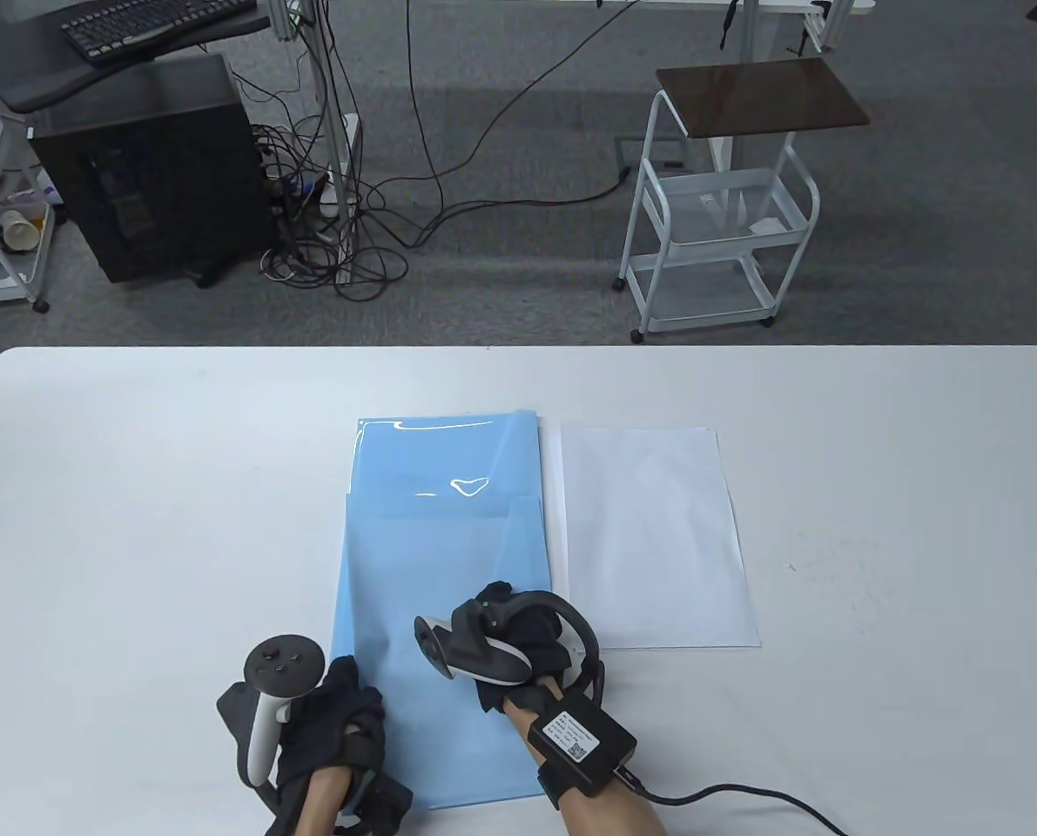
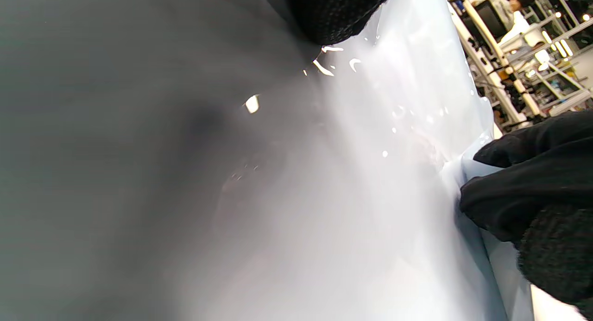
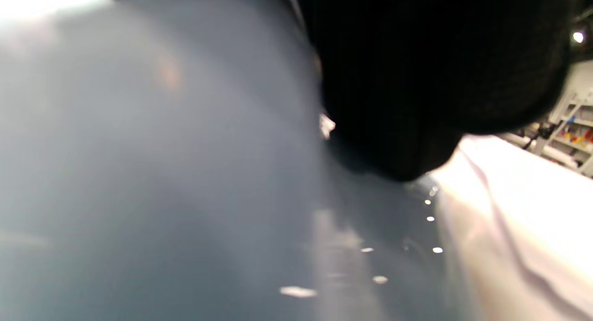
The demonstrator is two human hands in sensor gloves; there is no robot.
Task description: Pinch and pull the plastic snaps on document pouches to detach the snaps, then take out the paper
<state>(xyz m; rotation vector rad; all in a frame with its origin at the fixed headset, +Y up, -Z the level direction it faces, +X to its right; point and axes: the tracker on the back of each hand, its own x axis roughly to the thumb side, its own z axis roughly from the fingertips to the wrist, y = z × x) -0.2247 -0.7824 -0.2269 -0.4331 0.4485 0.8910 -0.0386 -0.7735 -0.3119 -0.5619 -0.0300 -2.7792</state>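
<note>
Two light blue document pouches lie overlapped mid-table; the near pouch (image 1: 444,592) lies on top of the far pouch (image 1: 448,453). A white paper sheet (image 1: 657,540) lies flat just to their right. My left hand (image 1: 348,688) rests on the near pouch's lower left edge, and a gloved fingertip (image 2: 333,15) presses on the glossy plastic (image 2: 347,196). My right hand (image 1: 518,623) is at the pouch's right edge, where its fingers (image 2: 509,200) pinch the rim. Up close its glove (image 3: 417,80) covers the pouch (image 3: 162,173). The snap itself is hidden.
The white table (image 1: 135,522) stretches wide on both sides. A cable (image 1: 727,797) runs from my right wrist box toward the front right. Beyond the far edge stand a white cart (image 1: 718,226), a black computer tower (image 1: 152,165) and loose floor cables (image 1: 335,244).
</note>
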